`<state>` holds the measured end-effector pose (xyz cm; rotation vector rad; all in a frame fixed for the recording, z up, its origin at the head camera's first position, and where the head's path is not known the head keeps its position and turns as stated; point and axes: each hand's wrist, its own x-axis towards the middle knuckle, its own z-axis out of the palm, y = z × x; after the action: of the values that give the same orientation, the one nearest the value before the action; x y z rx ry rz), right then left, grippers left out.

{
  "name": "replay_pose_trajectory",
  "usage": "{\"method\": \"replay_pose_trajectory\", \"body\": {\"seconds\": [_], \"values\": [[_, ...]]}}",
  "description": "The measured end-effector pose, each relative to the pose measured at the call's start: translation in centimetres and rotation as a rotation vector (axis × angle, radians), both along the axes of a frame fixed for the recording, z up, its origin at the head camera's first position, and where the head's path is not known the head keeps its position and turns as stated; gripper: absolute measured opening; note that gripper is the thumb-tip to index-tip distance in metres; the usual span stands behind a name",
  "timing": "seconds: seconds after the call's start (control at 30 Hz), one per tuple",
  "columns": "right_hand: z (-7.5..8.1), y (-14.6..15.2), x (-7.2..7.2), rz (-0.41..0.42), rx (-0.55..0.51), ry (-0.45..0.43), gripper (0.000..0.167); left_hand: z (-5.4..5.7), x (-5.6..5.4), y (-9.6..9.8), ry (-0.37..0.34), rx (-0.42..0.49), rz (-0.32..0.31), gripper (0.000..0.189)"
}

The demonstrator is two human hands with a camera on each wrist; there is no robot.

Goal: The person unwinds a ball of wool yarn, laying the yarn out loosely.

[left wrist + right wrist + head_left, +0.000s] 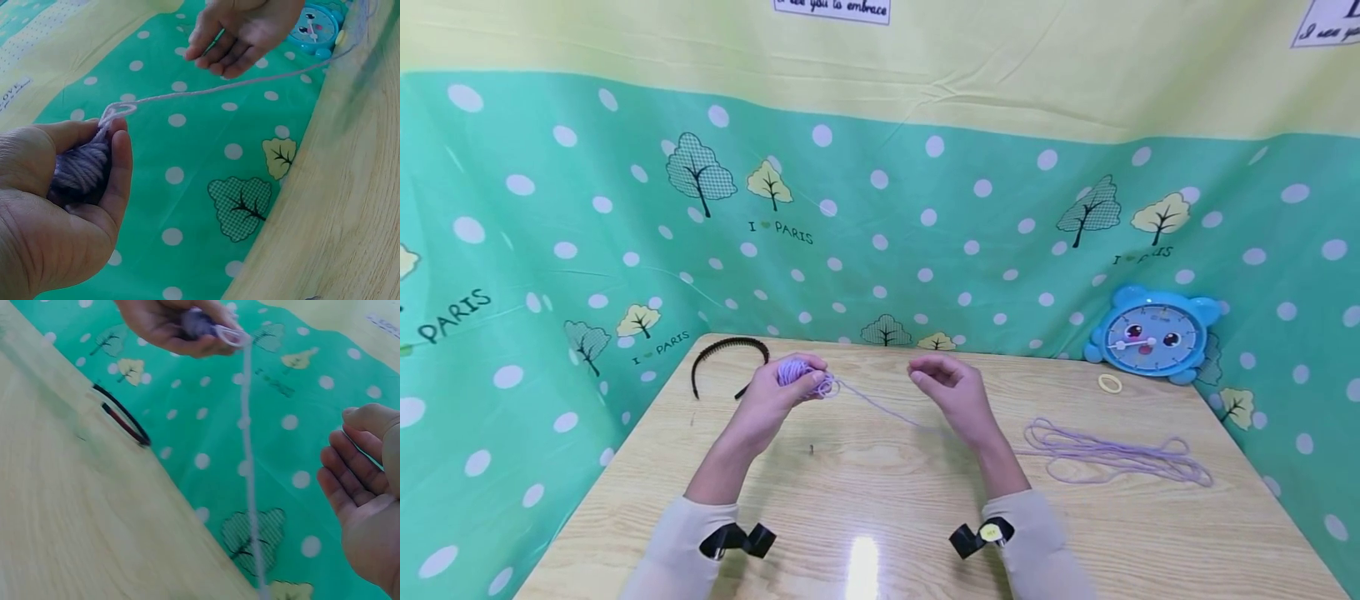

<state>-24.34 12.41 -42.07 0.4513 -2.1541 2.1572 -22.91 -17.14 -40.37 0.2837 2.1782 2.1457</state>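
Observation:
My left hand [769, 398] grips a small wound ball of lilac yarn [796, 373] between thumb and fingers, above the table. Small loops [119, 111] stick out of the ball by the fingertips in the left wrist view. From there a single yarn strand [880, 406] runs down to the right, past my other hand. The right hand [953, 393] hovers with relaxed, slightly bent fingers and nothing between them; the right wrist view shows the strand apart from it. Farther right, a loose bundle of the same yarn [1112, 457] lies in long loops on the table.
A black headband [718, 342] lies at the table's back left. At the back right, a blue animal-shaped clock [1153, 333] leans by the curtain, with a pale yellow ring [1109, 383] before it. A tiny dark bit [811, 450] lies on the wooden table [880, 500]. Green dotted cloth [895, 208] hangs behind.

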Motion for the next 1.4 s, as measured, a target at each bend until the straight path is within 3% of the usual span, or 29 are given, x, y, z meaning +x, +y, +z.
{"method": "replay_pose_trajectory", "body": {"seconds": [0.73,1.13,1.4], "values": [[-2.2,-5.5,0.8,0.124,0.100,0.059,0.023,0.0,0.1,0.4,0.020,-0.048,-0.011,0.034],[-2.0,-6.0,1.2,0.093,0.136,0.048,0.011,0.1,0.2,0.5,0.035,-0.036,-0.024,0.032],[-1.1,-4.6,1.3,0.047,0.052,0.026,0.015,0.1,0.2,0.4,0.019,-0.029,-0.013,0.036]]}}
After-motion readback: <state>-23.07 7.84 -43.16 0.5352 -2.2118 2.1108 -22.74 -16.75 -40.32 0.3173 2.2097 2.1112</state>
